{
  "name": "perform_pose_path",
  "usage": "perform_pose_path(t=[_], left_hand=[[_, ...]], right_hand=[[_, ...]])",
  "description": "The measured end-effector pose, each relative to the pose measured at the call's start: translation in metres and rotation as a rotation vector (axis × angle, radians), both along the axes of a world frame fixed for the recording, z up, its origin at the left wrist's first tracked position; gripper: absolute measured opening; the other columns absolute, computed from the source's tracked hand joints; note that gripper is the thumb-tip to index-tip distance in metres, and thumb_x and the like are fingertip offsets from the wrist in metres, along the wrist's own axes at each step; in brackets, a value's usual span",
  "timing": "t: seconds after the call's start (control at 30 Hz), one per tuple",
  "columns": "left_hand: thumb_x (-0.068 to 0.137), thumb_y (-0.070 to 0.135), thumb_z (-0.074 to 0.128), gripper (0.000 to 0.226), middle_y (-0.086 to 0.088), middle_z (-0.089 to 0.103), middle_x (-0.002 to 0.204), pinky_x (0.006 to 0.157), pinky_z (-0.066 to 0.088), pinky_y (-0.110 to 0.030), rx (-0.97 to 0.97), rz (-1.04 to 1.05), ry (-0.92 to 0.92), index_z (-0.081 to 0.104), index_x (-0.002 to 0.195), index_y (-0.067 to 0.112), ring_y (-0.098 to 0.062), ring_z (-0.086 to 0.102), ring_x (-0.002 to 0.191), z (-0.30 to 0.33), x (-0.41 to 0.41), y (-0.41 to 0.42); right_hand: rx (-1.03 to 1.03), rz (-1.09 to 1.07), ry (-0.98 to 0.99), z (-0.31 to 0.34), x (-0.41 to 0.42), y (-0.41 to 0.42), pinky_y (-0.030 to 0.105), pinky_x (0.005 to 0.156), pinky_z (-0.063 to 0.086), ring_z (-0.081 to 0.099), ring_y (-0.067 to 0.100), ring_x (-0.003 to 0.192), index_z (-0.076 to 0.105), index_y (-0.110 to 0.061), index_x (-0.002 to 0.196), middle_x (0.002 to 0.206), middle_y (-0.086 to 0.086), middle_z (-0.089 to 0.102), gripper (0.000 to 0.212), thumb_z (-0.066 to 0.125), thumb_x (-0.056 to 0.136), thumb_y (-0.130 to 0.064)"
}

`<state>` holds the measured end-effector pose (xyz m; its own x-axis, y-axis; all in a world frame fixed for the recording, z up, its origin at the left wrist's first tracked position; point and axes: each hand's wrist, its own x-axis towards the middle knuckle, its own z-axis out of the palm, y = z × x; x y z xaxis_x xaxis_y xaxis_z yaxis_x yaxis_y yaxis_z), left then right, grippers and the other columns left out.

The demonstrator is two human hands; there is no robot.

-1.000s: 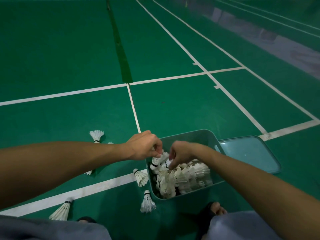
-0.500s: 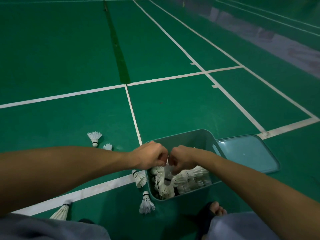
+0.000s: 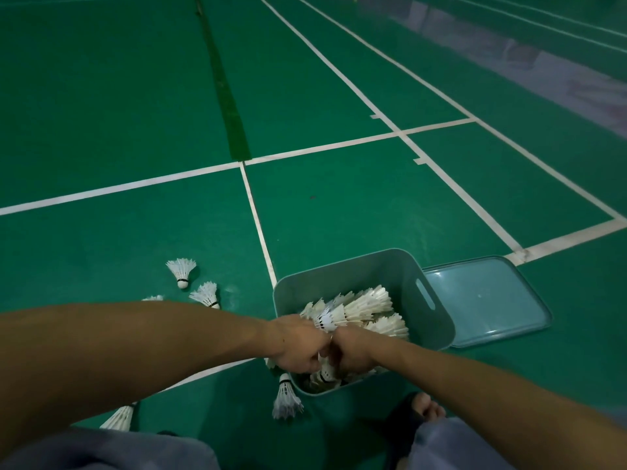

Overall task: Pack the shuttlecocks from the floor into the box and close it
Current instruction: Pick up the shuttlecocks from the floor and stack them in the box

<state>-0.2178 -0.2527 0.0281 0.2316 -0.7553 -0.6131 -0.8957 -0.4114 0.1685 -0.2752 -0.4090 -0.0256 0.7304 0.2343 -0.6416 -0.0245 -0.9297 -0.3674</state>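
Note:
A grey-green box stands open on the green court floor, holding a heap of white shuttlecocks. My left hand and my right hand are over the box's near end, knuckles touching, fingers curled down into the pile. Each seems to grip a shuttlecock; white feathers show under and between the fists. Loose shuttlecocks lie on the floor at the left, at the box's near corner and by my left knee. The lid lies flat to the right of the box.
White court lines cross the floor, one running under the box's left side. My foot sits just in front of the box, and my knees fill the bottom edge. Open green floor stretches beyond.
My two hands have come together and dropped lower toward the near end of the box, into the pile. The box, the lid and the loose shuttlecocks have not moved.

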Motion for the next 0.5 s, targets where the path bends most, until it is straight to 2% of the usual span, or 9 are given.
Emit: perform_pose_path(t=[0.07, 0.17, 0.27, 0.4, 0.5], left_hand=[[0.098, 0.036, 0.059, 0.028, -0.005, 0.071, 0.115, 0.095, 0.054, -0.041, -0.018, 0.037, 0.025, 0.062, 0.122, 0.023, -0.029, 0.064, 0.107, 0.003, 0.003, 0.000], [0.096, 0.032, 0.062, 0.024, 0.000, 0.071, 0.111, 0.090, 0.056, -0.039, -0.089, 0.111, 0.059, 0.065, 0.118, 0.024, -0.024, 0.065, 0.103, 0.008, 0.009, 0.004], [0.099, 0.032, 0.062, 0.021, 0.007, 0.069, 0.106, 0.088, 0.057, -0.035, -0.177, 0.195, 0.096, 0.066, 0.118, 0.024, -0.017, 0.066, 0.100, 0.014, 0.017, 0.012], [0.099, 0.031, 0.062, 0.014, 0.015, 0.070, 0.098, 0.081, 0.056, -0.031, -0.293, 0.323, 0.097, 0.069, 0.110, 0.027, -0.008, 0.066, 0.091, 0.024, 0.027, 0.029], [0.099, 0.030, 0.061, 0.013, 0.015, 0.073, 0.098, 0.082, 0.058, -0.029, -0.370, 0.399, 0.070, 0.071, 0.107, 0.027, -0.004, 0.068, 0.088, 0.030, 0.037, 0.049]], right_hand=[[0.076, -0.073, 0.048, -0.007, -0.005, -0.001, 0.031, 0.080, 0.051, 0.066, 0.024, 0.091, 0.077, -0.009, 0.101, 0.106, 0.013, 0.075, 0.016, 0.070, 0.087, -0.011], [0.174, -0.168, 0.103, -0.012, -0.009, -0.005, 0.024, 0.076, 0.050, 0.063, 0.016, 0.083, 0.074, -0.021, 0.090, 0.103, 0.008, 0.076, 0.015, 0.074, 0.086, -0.007], [0.240, -0.194, 0.188, -0.005, -0.003, -0.013, 0.029, 0.071, 0.058, 0.066, 0.015, 0.075, 0.075, -0.018, 0.094, 0.102, 0.010, 0.078, 0.014, 0.082, 0.084, -0.014], [0.235, -0.181, 0.220, 0.011, 0.012, -0.022, 0.034, 0.079, 0.064, 0.074, 0.016, 0.084, 0.077, -0.014, 0.113, 0.105, 0.003, 0.079, 0.032, 0.085, 0.083, -0.024], [0.202, -0.104, 0.144, 0.032, 0.028, -0.022, 0.034, 0.074, 0.064, 0.075, 0.016, 0.080, 0.079, -0.015, 0.103, 0.097, 0.002, 0.080, 0.023, 0.080, 0.088, -0.033]])
